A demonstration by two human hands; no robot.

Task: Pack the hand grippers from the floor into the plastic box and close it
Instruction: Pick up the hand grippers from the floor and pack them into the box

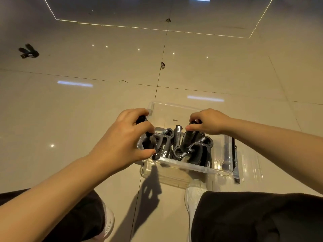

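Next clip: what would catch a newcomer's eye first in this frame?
Both hands meet over the clear plastic box at centre: the left hand grips a black hand gripper at its left end, and the right hand pinches another among those already packed. One stray gripper lies far left on the floor tiles.

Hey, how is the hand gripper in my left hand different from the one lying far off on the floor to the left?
The hand gripper in the left hand is held by the left hand at the left end of the clear plastic box; the far hand gripper lies loose on the tile floor, untouched. The held one is partly hidden by fingers; the far one shows whole but small. Both are black.
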